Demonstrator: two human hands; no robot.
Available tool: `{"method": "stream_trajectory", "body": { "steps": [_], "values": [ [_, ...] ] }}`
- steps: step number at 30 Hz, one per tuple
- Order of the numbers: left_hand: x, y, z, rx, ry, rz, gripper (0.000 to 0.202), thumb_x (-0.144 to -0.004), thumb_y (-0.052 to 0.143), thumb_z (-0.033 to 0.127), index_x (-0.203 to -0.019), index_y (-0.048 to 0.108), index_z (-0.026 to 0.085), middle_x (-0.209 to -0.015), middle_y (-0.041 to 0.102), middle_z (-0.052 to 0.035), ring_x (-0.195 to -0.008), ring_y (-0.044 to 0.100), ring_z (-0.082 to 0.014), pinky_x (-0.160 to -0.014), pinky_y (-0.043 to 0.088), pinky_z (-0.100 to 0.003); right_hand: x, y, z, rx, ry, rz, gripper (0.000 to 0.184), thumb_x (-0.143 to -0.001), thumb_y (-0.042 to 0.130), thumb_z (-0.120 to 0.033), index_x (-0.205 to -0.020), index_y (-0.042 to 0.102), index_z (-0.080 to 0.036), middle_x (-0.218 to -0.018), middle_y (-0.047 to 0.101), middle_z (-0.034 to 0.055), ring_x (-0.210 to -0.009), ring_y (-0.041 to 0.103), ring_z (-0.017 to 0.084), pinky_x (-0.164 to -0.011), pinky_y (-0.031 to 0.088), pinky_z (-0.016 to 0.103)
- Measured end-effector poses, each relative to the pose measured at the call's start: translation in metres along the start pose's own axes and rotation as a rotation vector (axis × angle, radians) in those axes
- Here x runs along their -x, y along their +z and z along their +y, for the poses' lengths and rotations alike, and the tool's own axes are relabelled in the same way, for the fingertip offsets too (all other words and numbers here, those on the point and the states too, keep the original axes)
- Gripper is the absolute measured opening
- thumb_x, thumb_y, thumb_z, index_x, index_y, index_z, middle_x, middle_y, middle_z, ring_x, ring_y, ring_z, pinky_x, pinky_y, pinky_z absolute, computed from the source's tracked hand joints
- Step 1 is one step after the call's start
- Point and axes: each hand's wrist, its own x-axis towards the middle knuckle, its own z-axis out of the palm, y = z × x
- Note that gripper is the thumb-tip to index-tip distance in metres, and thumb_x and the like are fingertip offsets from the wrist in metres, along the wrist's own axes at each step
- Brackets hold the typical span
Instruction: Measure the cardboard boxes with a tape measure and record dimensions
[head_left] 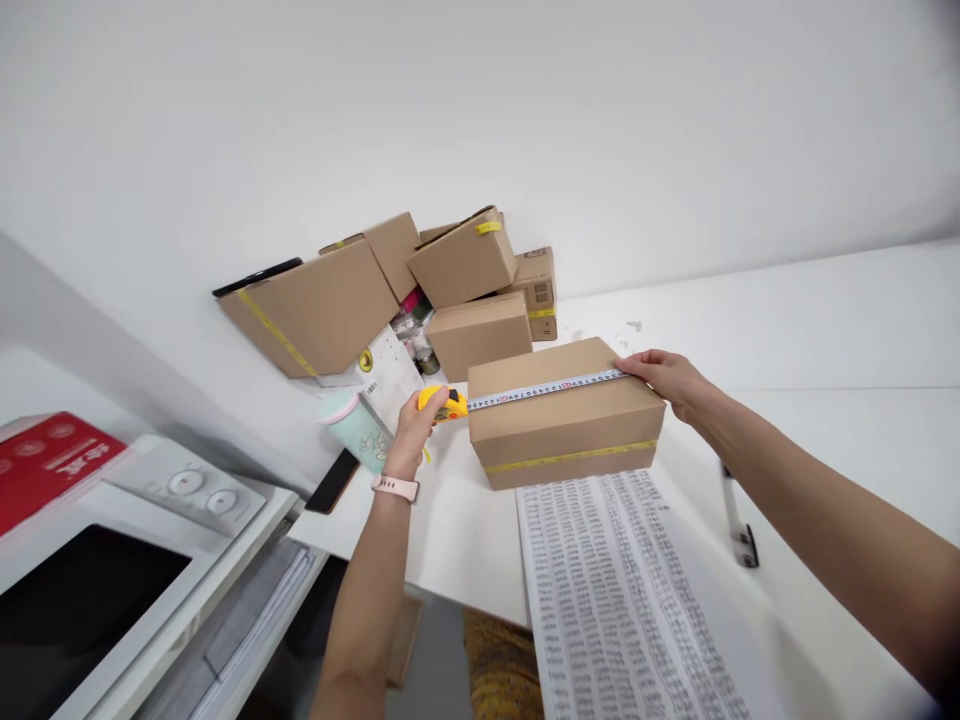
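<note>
A cardboard box (570,430) with a yellow tape band lies on the white table (825,330). A white measuring tape (547,389) is stretched across its top from left to right. My left hand (414,432) grips the yellow tape measure case (444,402) at the box's left edge; a pink watch is on that wrist. My right hand (666,378) pinches the tape's end against the box's right top corner.
Several cardboard boxes (390,290) are piled against the wall behind. A mint cup (352,425) and a dark phone (331,483) lie at left. A printed sheet (622,600) and a pen (739,525) lie in front. A printer (120,560) stands at lower left.
</note>
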Motion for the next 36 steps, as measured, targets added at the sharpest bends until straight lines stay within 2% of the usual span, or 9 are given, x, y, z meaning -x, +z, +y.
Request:
{"method": "stream_trajectory", "body": {
  "steps": [5,11,15,20,23,27,30,33,36],
  "values": [
    [0.001,-0.001,0.002,-0.008,-0.003,0.005,0.05,-0.069,0.072,0.059,-0.093,0.071,0.016,-0.079,0.067,-0.004,-0.064,0.052,-0.0131,-0.054,0.035,-0.023,0.002,0.0,-0.002,0.026,0.003,0.002,0.032,-0.063,0.085,-0.037,-0.067,0.058,-0.021,-0.07,0.062,0.0013,-0.06,0.053,0.014,-0.05,0.041,0.027],
    [-0.003,0.0,-0.002,-0.007,-0.004,0.0,0.049,-0.069,0.071,0.059,-0.093,0.071,0.016,-0.079,0.067,-0.0044,-0.065,0.053,-0.0135,-0.051,0.033,-0.022,0.001,0.0,-0.001,0.068,-0.014,0.005,0.036,-0.062,0.085,-0.043,-0.066,0.056,-0.022,-0.07,0.062,0.0021,-0.059,0.052,0.014,-0.05,0.04,0.028],
    [-0.001,-0.003,-0.004,0.003,-0.004,-0.03,0.051,-0.068,0.072,0.06,-0.093,0.069,0.015,-0.083,0.068,-0.0071,-0.07,0.059,-0.016,-0.049,0.034,-0.021,-0.001,-0.004,0.0,0.186,-0.027,0.019,0.038,-0.065,0.083,-0.047,-0.064,0.055,-0.021,-0.07,0.063,0.004,-0.062,0.053,0.015,-0.053,0.039,0.028],
    [0.002,-0.009,-0.003,0.071,0.012,-0.156,0.051,-0.068,0.075,0.057,-0.094,0.064,0.015,-0.097,0.071,-0.011,-0.087,0.067,-0.0221,-0.065,0.052,-0.027,-0.004,-0.009,-0.001,0.404,-0.124,0.019,0.042,-0.069,0.076,-0.056,-0.06,0.054,-0.022,-0.069,0.064,0.0057,-0.064,0.054,0.018,-0.053,0.037,0.03],
    [0.003,-0.011,-0.001,0.096,0.013,-0.211,0.049,-0.067,0.078,0.053,-0.093,0.062,0.015,-0.099,0.072,-0.0119,-0.088,0.069,-0.0228,-0.071,0.055,-0.031,0.0,-0.008,-0.007,0.525,-0.162,0.062,0.04,-0.072,0.073,-0.056,-0.06,0.053,-0.023,-0.067,0.064,0.0061,-0.062,0.055,0.019,-0.05,0.035,0.03],
    [0.008,-0.011,0.003,0.105,0.031,-0.235,0.055,-0.063,0.081,0.047,-0.103,0.062,0.014,-0.098,0.071,-0.0103,-0.083,0.069,-0.0209,-0.077,0.055,-0.034,0.006,-0.006,-0.015,0.586,-0.196,0.09,0.036,-0.074,0.074,-0.051,-0.061,0.055,-0.023,-0.068,0.065,0.0062,-0.061,0.055,0.019,-0.05,0.036,0.03],
    [0.017,-0.012,0.009,0.088,0.055,-0.236,0.059,-0.062,0.083,0.044,-0.109,0.063,0.014,-0.096,0.07,-0.0089,-0.082,0.069,-0.0203,-0.078,0.054,-0.034,0.005,-0.005,-0.014,0.494,-0.175,0.089,0.033,-0.068,0.081,-0.043,-0.061,0.056,-0.022,-0.067,0.064,0.005,-0.06,0.054,0.018,-0.05,0.038,0.03],
    [0.031,-0.018,0.021,0.01,0.097,-0.242,0.06,-0.061,0.084,0.041,-0.112,0.066,0.015,-0.098,0.067,-0.0072,-0.082,0.065,-0.019,-0.073,0.052,-0.03,0.001,-0.006,-0.012,0.238,-0.1,0.031,0.032,-0.067,0.085,-0.032,-0.06,0.056,-0.021,-0.062,0.061,0.0025,-0.059,0.053,0.015,-0.054,0.043,0.029],
    [0.055,-0.023,0.034,-0.118,0.089,-0.348,0.063,-0.066,0.082,0.043,-0.121,0.064,0.018,-0.101,0.063,-0.0071,-0.079,0.062,-0.0184,-0.061,0.05,-0.027,-0.002,-0.012,-0.017,0.045,-0.061,-0.045,0.03,-0.071,0.083,-0.028,-0.06,0.056,-0.019,-0.061,0.058,0.0006,-0.057,0.05,0.011,-0.06,0.046,0.028]
  ]
}}
